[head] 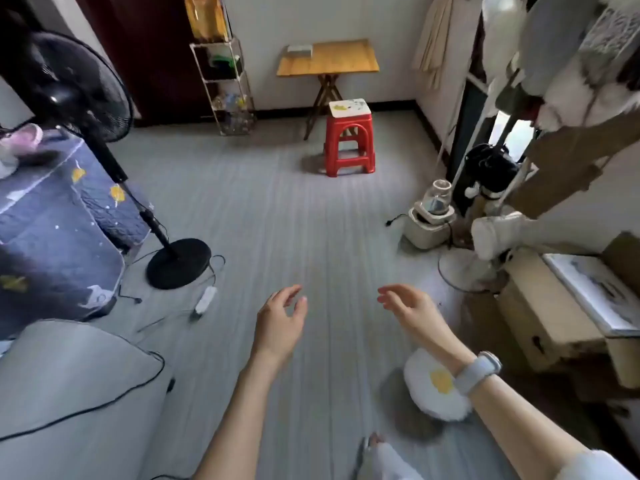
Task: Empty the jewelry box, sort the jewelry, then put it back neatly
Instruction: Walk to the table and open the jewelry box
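Both hands are hanging out in front of the person over the grey floor (pixel 277 209), holding nothing. The left hand (pixel 280 322) is sitting at about 7 o'clock from the frame's middle, fingers loosely curled and spread; the right hand (pixel 407 306) is lying at about 5 o'clock, fingers relaxed and slightly bent, with a pale watch (pixel 479 370) wrapping its wrist.

A flat grey box (pixel 300 49) — possibly the jewelry box, though it is too small and blurred to tell — is resting on the far left corner of the wooden worktop (pixel 329 58) at 12 o'clock, well apart from both hands. Its contents are not showing.

A red stool (pixel 349 140) is standing just in front of the worktop. A wire shelf (pixel 223 84) at 11 o'clock is holding dark and green items and some clear bottles lower down. A black fan (pixel 69 91) is standing at 9 o'clock beside a blue quilted cover (pixel 52 220). At 3 o'clock a blender (pixel 433 213) is sitting on the floor near cardboard boxes (pixel 540 313) — one is carrying a white flat item. An egg-shaped cushion (pixel 433 386) is lying under the right wrist.
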{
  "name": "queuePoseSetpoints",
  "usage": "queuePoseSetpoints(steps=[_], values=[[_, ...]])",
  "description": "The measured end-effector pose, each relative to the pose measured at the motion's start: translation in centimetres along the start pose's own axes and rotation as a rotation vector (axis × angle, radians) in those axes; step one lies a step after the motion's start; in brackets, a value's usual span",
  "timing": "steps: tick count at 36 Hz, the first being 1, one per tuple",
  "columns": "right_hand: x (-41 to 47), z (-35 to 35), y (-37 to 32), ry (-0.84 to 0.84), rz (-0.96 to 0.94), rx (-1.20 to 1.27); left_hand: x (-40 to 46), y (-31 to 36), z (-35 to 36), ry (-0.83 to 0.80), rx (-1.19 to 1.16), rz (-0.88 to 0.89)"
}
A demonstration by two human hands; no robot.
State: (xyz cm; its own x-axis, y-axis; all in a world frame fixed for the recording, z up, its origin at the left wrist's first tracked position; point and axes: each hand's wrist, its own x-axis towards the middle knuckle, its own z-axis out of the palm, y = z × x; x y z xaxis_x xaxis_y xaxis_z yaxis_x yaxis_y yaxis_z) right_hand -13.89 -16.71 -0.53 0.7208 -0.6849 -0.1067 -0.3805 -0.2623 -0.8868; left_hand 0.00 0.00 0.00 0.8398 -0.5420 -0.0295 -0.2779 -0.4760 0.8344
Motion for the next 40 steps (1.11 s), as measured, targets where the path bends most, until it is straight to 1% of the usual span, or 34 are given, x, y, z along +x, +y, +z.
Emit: queuePoseSetpoints(steps=[5, 9, 16, 21, 27, 30, 35, 40], values=[[6.2, 1.6, 0.8, -0.038, 0.054, 0.026, 5.6, -1.7, 1.3, -0.013, -0.002, -0.086], [14.0, 2.1, 0.1, -0.071, 0.066, 0.052, 13.6, -1.3, 2.2, -0.013, 0.014, -0.06], [30.4, 2.2, -4.3, -0.113, 0.036, 0.027, 30.4, 2.4, 2.3, 0.007, 0.069, -0.01], [40.0, 3.4, -8.1, -0.144, 0.009, -0.028, 39.3, 3.4, 1.1, 0.042, 0.074, 0.0], [50.0, 7.6, -11.2, -0.214, -0.011, -0.071, 48.4, 0.1, -1.8, 0.115, 0.082, -0.077], [54.9, 10.1, -12.5, -0.242, -0.015, -0.089, 53.4, -2.0, -3.4, 0.126, 0.102, -0.089], [64.5, 14.9, -14.9, -0.24, -0.044, -0.124, 63.8, -5.0, -6.4, 0.144, 0.115, -0.102], [74.8, 19.3, -18.7, -0.246, -0.023, -0.126, 75.3, -6.8, -10.5, 0.115, 0.158, -0.08]])
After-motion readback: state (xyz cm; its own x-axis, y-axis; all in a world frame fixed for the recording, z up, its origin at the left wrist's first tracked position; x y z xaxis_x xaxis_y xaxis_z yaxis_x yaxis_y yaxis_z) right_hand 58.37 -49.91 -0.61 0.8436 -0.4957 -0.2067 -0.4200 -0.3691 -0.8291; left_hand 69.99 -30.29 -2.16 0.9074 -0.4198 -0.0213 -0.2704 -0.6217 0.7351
